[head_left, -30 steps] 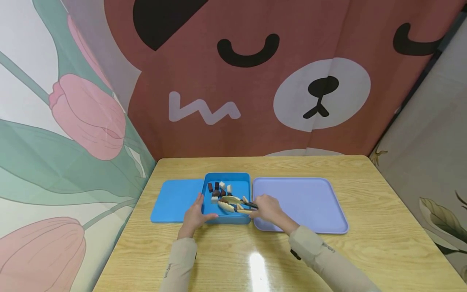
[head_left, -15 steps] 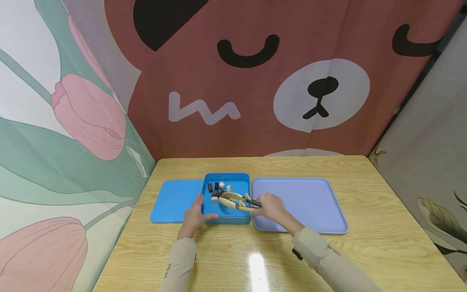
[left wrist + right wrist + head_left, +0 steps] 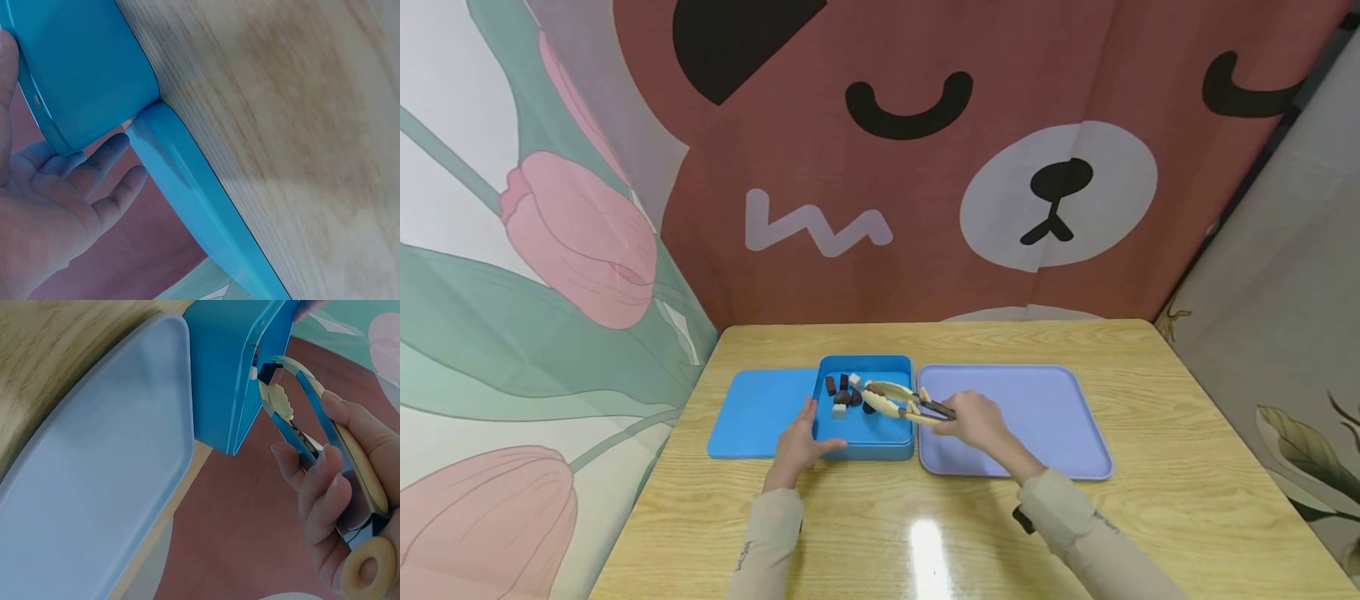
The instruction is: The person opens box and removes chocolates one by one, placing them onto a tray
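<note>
In the head view, my left hand (image 3: 799, 442) rests at the near-left corner of a blue box (image 3: 872, 452). Its thumb lies along the front rim and its fingers along the left side. My right hand (image 3: 977, 418) grips tongs (image 3: 887, 406) with cream scalloped tips, above the box's right part. Between those tips sits a small dark brown block (image 3: 270, 374), best seen in the right wrist view. Several brown and white pieces lie in the box, among them a white cube (image 3: 839, 411) and a rounded brown piece (image 3: 843, 397).
A flat blue lid (image 3: 756, 417) lies left of the box, against it. The lavender tray (image 3: 1030, 417) stands close on the box's right side, beneath the right forearm. All are on a wooden table (image 3: 865, 533) before a patterned cloth backdrop.
My right hand has moved to the right, drawing the tongs from the middle of the box toward its right wall with the brown block in their tips. The left hand stays at the box's corner.
</note>
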A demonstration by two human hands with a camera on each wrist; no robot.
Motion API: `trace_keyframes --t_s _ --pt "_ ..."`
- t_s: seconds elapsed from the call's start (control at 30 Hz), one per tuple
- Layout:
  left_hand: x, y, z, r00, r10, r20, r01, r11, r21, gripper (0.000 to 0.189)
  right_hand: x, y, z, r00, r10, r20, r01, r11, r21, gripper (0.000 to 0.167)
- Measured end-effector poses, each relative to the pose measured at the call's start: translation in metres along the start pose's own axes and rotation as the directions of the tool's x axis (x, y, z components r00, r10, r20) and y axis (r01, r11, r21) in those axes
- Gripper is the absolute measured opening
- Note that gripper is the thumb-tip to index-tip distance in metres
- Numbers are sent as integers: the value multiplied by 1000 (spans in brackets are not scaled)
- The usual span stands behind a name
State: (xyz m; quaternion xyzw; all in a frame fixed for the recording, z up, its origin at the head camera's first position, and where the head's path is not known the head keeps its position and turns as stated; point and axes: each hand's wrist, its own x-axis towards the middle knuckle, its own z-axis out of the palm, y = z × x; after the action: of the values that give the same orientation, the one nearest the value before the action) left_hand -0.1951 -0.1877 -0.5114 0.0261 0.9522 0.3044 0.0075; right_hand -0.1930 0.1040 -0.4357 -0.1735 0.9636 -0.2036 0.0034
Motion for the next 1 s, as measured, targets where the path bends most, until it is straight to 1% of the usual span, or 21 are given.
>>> trace_keyframes --t_s 0.43,0.7,1.0 --pt "-1 1 0 1000 -4 -1 4 1000 -9 100 -4 10 -10 999 25 -25 -25 1000 9 24" --pt "-1 0 1 1000 -4 -5 4 1000 -20 100 -8 18 -14 998 53 -25 -53 998 19 40" --pt "-1 -1 0 1000 3 0 -3 1000 -24 100 -12 32 -19 997 75 -36 -73 996 47 45"
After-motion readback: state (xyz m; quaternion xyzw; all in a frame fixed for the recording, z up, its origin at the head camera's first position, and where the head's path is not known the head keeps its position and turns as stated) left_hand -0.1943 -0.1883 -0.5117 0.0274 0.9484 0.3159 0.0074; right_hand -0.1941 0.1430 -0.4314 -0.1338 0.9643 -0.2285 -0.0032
